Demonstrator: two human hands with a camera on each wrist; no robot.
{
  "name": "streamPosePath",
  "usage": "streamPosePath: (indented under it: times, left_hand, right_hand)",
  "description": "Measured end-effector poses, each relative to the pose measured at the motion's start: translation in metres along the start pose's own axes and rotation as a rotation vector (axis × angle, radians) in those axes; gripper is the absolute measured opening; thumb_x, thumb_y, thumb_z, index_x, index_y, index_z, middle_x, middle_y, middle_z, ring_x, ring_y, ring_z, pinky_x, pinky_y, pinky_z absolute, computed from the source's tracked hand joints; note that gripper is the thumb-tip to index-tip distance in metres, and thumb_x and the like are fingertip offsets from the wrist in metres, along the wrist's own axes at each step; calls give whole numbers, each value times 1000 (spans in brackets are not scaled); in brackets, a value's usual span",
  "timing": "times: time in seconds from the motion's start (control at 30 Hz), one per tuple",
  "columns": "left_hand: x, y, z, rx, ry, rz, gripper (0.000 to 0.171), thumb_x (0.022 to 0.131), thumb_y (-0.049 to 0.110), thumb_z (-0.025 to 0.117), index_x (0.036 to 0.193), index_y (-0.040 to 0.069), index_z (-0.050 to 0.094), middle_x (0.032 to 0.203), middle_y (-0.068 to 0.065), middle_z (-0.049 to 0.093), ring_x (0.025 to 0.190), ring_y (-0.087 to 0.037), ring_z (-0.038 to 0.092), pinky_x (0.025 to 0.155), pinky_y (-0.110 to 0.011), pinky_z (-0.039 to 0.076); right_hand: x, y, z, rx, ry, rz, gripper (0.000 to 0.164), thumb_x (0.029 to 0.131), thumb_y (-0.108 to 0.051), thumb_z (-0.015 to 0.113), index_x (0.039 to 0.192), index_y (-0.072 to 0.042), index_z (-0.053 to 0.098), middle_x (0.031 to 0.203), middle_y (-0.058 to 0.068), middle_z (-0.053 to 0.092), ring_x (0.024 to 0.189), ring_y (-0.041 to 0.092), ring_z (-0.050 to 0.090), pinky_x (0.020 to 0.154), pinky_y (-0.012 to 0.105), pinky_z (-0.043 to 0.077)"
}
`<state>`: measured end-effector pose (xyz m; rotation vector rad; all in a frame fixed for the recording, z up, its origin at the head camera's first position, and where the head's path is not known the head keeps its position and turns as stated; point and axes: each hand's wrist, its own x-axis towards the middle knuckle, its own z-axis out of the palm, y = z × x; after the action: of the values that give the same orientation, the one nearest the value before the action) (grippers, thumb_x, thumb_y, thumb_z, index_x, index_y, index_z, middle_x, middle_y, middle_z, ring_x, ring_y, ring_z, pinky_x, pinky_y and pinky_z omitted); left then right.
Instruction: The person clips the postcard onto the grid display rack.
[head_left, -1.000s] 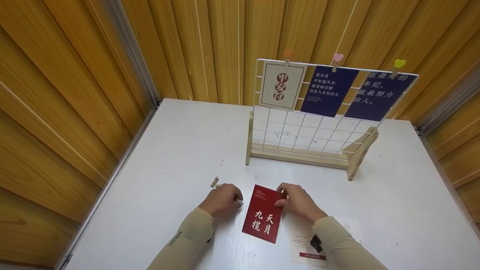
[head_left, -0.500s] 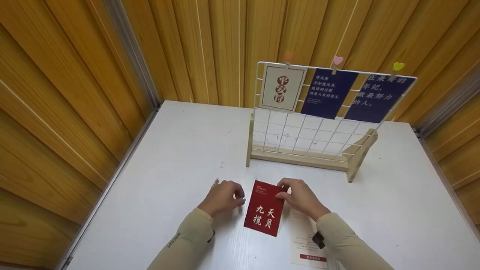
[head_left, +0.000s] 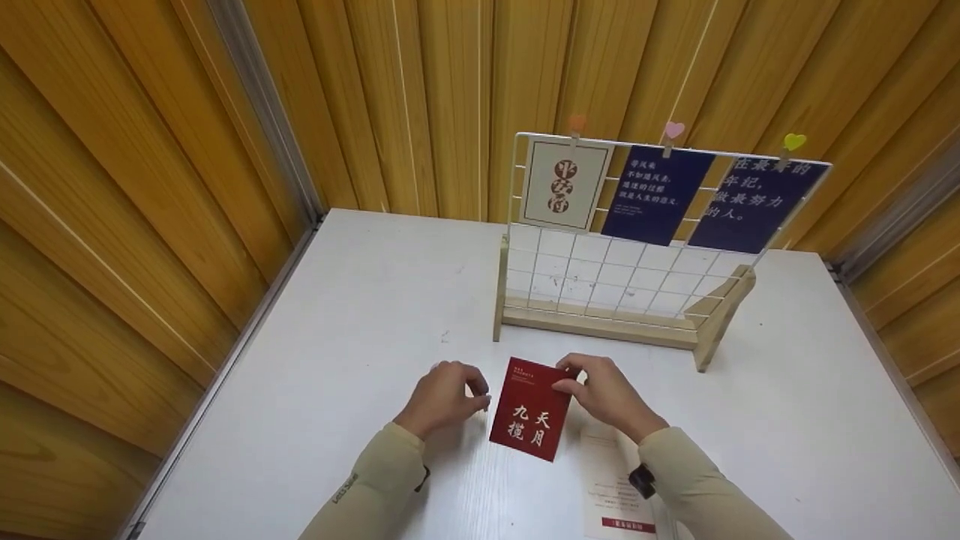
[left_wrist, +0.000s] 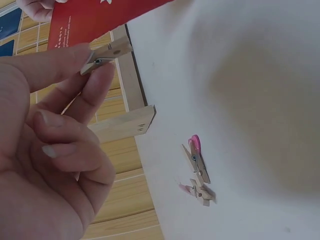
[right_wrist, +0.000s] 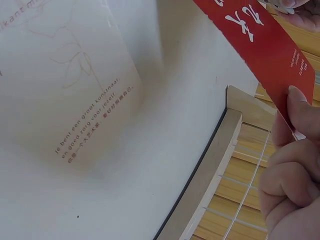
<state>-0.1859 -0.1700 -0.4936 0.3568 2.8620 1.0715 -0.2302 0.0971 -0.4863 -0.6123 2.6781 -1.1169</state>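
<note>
My right hand point(head_left: 609, 394) pinches a red card point(head_left: 529, 409) with white Chinese characters by its upper right edge, thumb in front. Just left of the card, my left hand point(head_left: 442, 399) holds a small wooden clothespin point(left_wrist: 106, 56) between thumb and fingertips, as the left wrist view shows. In that view the clothespin overlaps the card's edge. Two more clothespins point(left_wrist: 196, 165) with pink ends lie on the white table below; in the head view my left hand hides them.
A white wire grid rack point(head_left: 615, 277) on a wooden stand point(head_left: 600, 324) stands ahead. Heart-topped clothespins hold a white card point(head_left: 564, 184) and two dark blue cards point(head_left: 657, 196) along its top. Pale cards point(head_left: 611, 487) lie under my right forearm on the white table point(head_left: 337, 315).
My right hand has raised the red card slightly, and its lower edge is farther from me. My left hand has shifted a little toward the card. The camera has tipped up slightly.
</note>
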Motion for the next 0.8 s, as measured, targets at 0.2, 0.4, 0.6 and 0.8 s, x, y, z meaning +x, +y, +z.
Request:
streamPosePath:
  times: [0.2, 0.4, 0.6, 0.8]
  left_hand:
    - [-2, -1, -1, -2, 27, -4, 6, 83, 14, 79, 81, 15, 73, 98, 1, 70, 107, -25, 63, 92, -45, 48]
    - [-4, 0, 0, 10, 32, -11, 7, 83, 15, 79, 82, 16, 73, 99, 2, 69, 109, -26, 62, 92, -46, 49]
    - [-2, -2, -1, 13, 45, -8, 7, 84, 15, 78, 82, 17, 72, 97, 3, 70, 107, -26, 62, 92, -47, 48]
    - [1, -2, -3, 5, 51, -2, 5, 85, 14, 78, 84, 16, 73, 95, 4, 71, 106, -23, 64, 91, -45, 49]
  right_hand:
    - [6, -6, -9, -30, 46, -66, 10, 90, -14, 73, 99, -12, 69, 87, -8, 67, 72, 13, 55, 63, 30, 47]
    - [14, -10, -20, -81, 82, -106, 11, 90, -15, 73, 100, -10, 69, 90, -6, 67, 84, 17, 59, 79, 41, 52]
    - [21, -17, -32, -88, 83, -96, 11, 91, -14, 72, 100, -11, 68, 91, -4, 68, 86, 18, 61, 82, 43, 53]
    - [28, -22, -39, -97, 106, -99, 10, 91, -14, 72, 99, -10, 68, 90, -4, 68, 86, 18, 62, 80, 42, 53]
